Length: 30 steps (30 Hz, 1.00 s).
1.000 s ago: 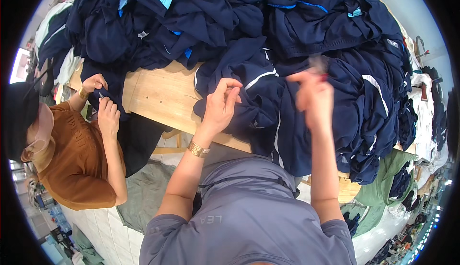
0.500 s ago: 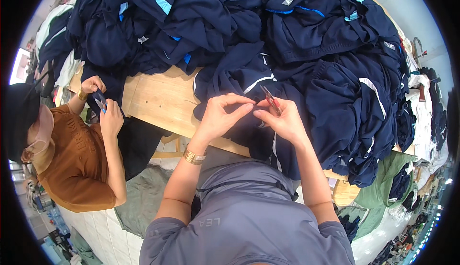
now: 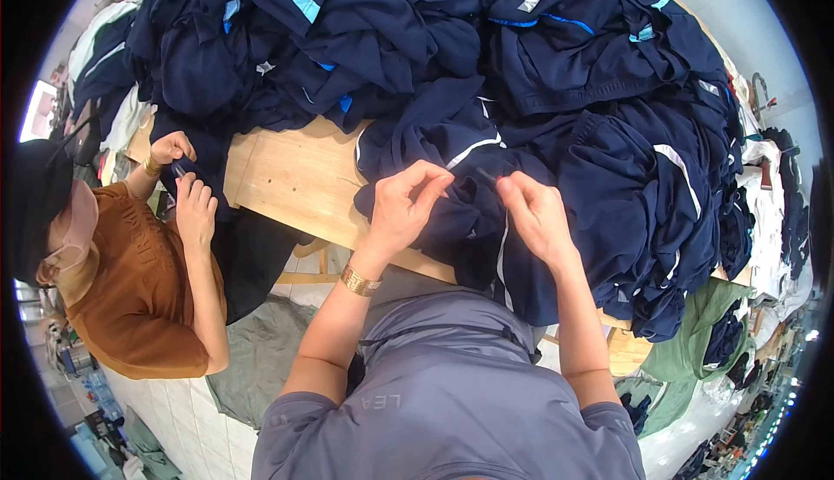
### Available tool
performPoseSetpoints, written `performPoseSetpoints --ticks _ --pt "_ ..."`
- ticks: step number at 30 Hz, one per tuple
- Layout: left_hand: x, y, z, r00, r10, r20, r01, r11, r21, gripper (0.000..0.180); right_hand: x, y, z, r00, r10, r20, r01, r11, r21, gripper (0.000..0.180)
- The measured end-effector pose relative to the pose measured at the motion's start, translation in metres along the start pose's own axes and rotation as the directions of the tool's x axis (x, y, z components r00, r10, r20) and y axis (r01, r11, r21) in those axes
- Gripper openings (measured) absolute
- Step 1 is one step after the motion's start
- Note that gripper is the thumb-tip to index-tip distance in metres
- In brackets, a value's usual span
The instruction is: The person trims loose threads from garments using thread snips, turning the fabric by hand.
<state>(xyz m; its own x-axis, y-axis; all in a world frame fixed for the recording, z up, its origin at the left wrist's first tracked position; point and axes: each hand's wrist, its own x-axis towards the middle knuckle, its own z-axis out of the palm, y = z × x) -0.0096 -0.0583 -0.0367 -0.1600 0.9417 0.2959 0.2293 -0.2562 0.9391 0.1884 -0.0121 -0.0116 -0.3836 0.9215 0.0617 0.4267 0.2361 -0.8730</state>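
My left hand [image 3: 405, 208] is closed in a pinch above a navy garment [image 3: 417, 128] with white piping. Whatever its fingertips hold, if anything, is too small to make out. A little to the right, my right hand [image 3: 537, 215] is closed around small thread snips [image 3: 486, 173]; only their blurred dark tip shows past the fingers, pointing toward the left hand. The two hands are apart, with the garment's dark cloth beneath them, draping over the front edge of the wooden table [image 3: 291, 176].
Heaps of navy garments [image 3: 382, 37] with light blue and white trim cover the table's back and right. At the left, a co-worker in a brown shirt [image 3: 143, 289] handles dark cloth. Green cloth [image 3: 695, 350] hangs at the right, above a pale tiled floor [image 3: 187, 410].
My hands have drawn apart, the right one moving right and turning so the snips' red handles are hidden. The co-worker's hands have come closer together.
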Motion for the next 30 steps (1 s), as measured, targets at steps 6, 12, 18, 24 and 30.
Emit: performPoseSetpoints --ticks 6,12,18,24,30 --pt "-0.001 -0.003 0.000 0.995 0.099 0.008 -0.099 0.992 0.078 0.006 -0.012 -0.008 0.005 0.952 -0.288 0.107 0.301 0.803 -0.514 0.044" --pt "0.000 -0.003 -0.001 0.993 0.120 0.013 -0.121 0.990 0.077 0.005 -0.010 -0.006 0.011 0.932 -0.340 0.123 0.352 0.776 -0.524 0.045" --pt "-0.005 -0.005 -0.001 0.986 0.162 0.036 -0.165 0.978 0.130 0.007 -0.014 -0.006 0.012 0.926 -0.351 0.138 0.369 0.773 -0.515 0.046" --pt "-0.003 -0.010 0.000 0.988 0.151 0.030 -0.154 0.981 0.120 0.009 -0.011 -0.006 0.011 0.924 -0.347 0.159 0.379 0.784 -0.492 0.046" --pt "0.010 -0.002 -0.002 0.998 0.060 -0.027 -0.059 0.997 0.048 0.009 0.004 0.002 0.010 0.985 -0.161 0.061 0.166 0.983 -0.079 0.033"
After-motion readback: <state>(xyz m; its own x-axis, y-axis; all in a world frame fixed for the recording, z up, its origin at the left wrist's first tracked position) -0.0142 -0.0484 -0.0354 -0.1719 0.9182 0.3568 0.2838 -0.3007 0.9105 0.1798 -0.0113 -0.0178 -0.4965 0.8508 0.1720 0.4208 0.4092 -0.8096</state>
